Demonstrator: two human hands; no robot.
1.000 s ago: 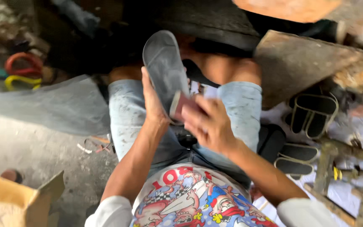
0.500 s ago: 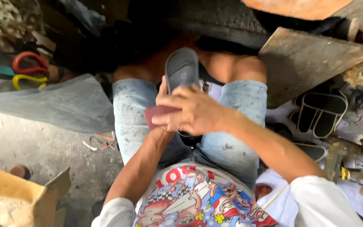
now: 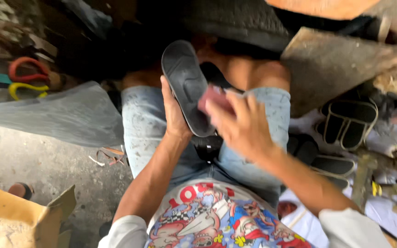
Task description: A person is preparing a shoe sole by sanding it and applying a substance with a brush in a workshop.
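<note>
Cardboard box (image 3: 10, 220): at the near left corner of the floor.
Right hand (image 3: 242, 126): blurred, fingers closed on a reddish pad (image 3: 212, 98), pressed to the sole.
Left hand (image 3: 174, 115): wrapped around the sole's left edge, holding it upright.
Shoe sole (image 3: 187, 85): dark grey, over the lap, between both knees.
Pliers (image 3: 26, 76): red and yellow handles, far left.
</note>
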